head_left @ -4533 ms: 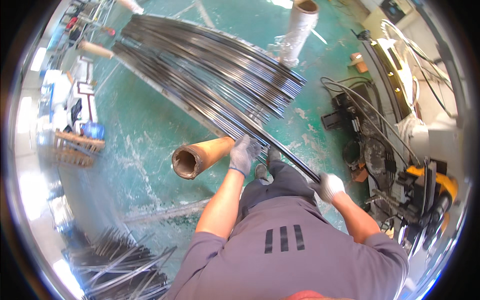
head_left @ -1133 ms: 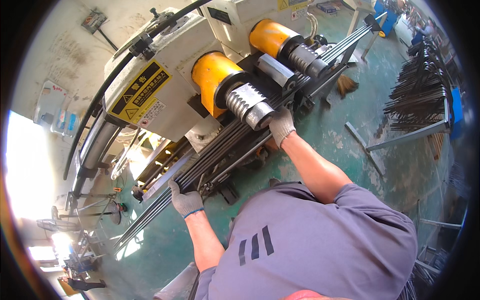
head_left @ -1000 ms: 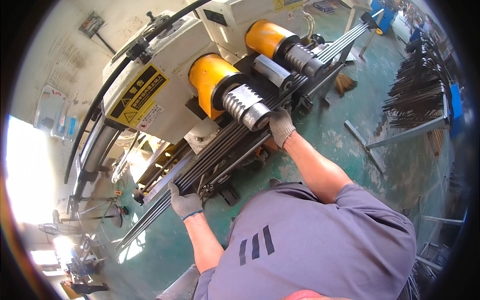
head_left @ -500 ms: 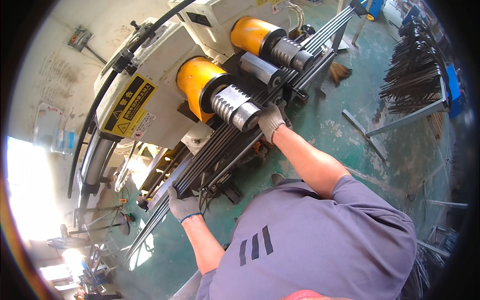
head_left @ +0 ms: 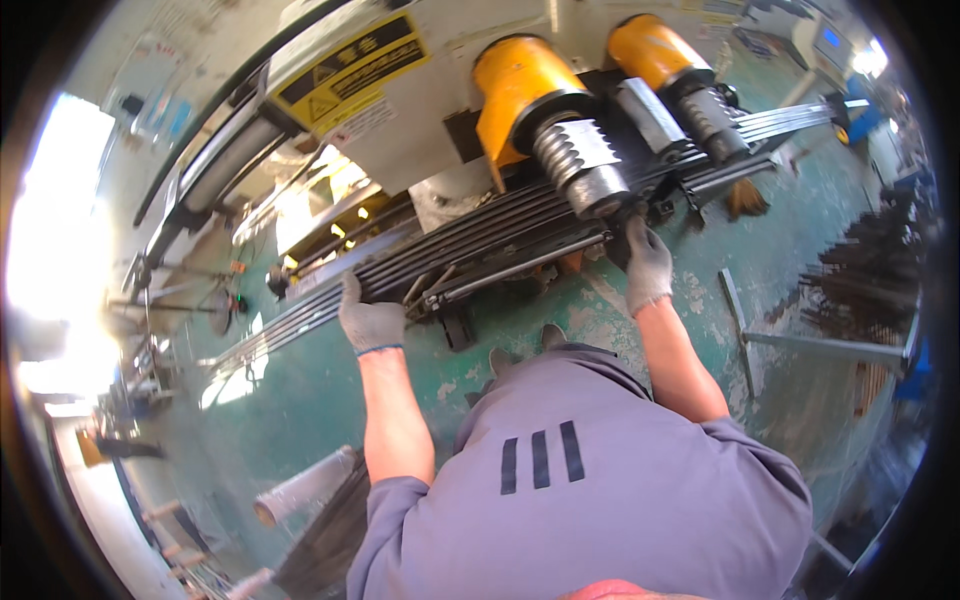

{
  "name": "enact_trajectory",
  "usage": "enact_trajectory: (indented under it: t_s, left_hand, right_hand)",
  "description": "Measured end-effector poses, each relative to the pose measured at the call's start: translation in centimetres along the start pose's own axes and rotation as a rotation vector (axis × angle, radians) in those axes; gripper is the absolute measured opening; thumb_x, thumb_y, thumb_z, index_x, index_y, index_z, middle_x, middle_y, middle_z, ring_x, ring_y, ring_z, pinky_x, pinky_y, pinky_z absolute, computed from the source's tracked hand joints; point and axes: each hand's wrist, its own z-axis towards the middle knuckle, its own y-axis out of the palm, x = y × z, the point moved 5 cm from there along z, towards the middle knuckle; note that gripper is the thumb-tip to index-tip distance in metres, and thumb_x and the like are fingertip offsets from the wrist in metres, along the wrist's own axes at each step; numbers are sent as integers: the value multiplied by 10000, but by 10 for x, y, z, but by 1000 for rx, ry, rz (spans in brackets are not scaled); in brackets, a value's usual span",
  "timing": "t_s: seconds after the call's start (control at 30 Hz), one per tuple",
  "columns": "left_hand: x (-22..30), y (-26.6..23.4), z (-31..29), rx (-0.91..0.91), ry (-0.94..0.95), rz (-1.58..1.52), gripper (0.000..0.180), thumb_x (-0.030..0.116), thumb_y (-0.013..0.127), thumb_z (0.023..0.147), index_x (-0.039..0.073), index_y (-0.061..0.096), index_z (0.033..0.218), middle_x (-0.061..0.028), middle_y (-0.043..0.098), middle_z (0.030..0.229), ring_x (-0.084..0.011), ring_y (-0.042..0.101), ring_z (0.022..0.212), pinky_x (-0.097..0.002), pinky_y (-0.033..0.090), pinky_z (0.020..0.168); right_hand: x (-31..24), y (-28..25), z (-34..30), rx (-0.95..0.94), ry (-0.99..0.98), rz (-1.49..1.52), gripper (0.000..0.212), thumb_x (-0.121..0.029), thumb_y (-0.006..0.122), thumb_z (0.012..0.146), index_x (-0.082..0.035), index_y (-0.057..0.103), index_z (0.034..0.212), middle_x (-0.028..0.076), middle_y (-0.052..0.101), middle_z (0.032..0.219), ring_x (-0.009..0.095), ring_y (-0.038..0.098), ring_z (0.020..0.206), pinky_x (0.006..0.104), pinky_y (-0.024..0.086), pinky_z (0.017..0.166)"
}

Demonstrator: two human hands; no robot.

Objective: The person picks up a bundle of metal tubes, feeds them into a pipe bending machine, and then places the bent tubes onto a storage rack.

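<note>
Several long, thin metal bars lie side by side along the front of a machine. My left hand, in a pale knit glove, is closed on their near edge, thumb up against the bars and fingers out of sight below. In a similar glove with a darkened palm, my right hand is curled at the near side of the bars, just beside the end of a ridged steel cylinder. What its fingers grip is hidden. An orange housing carries that cylinder.
A second orange housing with its own ridged cylinder stands farther right. Below the bars runs a steel rod. A rack of dark rods is at the right, a broom head near the machine, a wrapped roll lower left.
The view has turned, so the machine and bars now lie flatter across it. Both hands remain at the bars, the right one now seen lower beside the cylinder end.
</note>
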Motion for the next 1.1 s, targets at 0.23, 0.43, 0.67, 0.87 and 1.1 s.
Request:
enact_trajectory:
  t_s: [0.23, 0.43, 0.67, 0.87, 1.1]
  left_hand:
    - [32, -24, 10, 267, 173, -3, 244, 185, 606, 1066, -9, 635, 1212, -173, 715, 1172, -345, 698, 1112, -501, 574, 1037]
    - [-49, 7, 0, 129, 5, 17, 301, 212, 718, 1010, 45, 667, 1255, -105, 724, 1199, -273, 698, 1115, -429, 551, 1053]
    - [-10, 4, -22, 1, -116, -156, 406, 297, 657, 1043, 21, 611, 1338, -166, 683, 1301, -368, 628, 1247, -530, 488, 1125]
    - [143, -97, -15, 94, 108, -188, 490, 418, 570, 1067, 65, 577, 1406, -171, 614, 1423, -386, 564, 1322, -557, 408, 1181]
    - [390, -295, 35, 397, 399, -52, 597, 496, 498, 1091, 40, 474, 1476, -196, 524, 1461, -416, 568, 1252, -550, 478, 1087]
  right_hand:
    - [64, -110, 22, 83, 106, -157, 386, -415, 679, 1033, -41, 678, 1128, 92, 755, 958, 219, 727, 797, 367, 595, 719]
    - [85, -76, 28, -86, 139, -275, 373, -384, 702, 1021, -27, 692, 1131, 86, 756, 944, 208, 717, 769, 353, 588, 711]
    - [115, -72, 42, -198, 57, -507, 256, -293, 708, 1010, -39, 725, 1037, 56, 744, 887, 165, 694, 710, 311, 572, 645]
    - [172, -149, 32, 29, 230, -642, 258, -332, 719, 1000, -77, 690, 1026, 37, 700, 799, 168, 649, 624, 303, 479, 521]
    - [232, -243, -37, 281, 409, -963, 273, -278, 645, 1039, -11, 663, 985, 87, 645, 707, 218, 572, 505, 379, 426, 431]
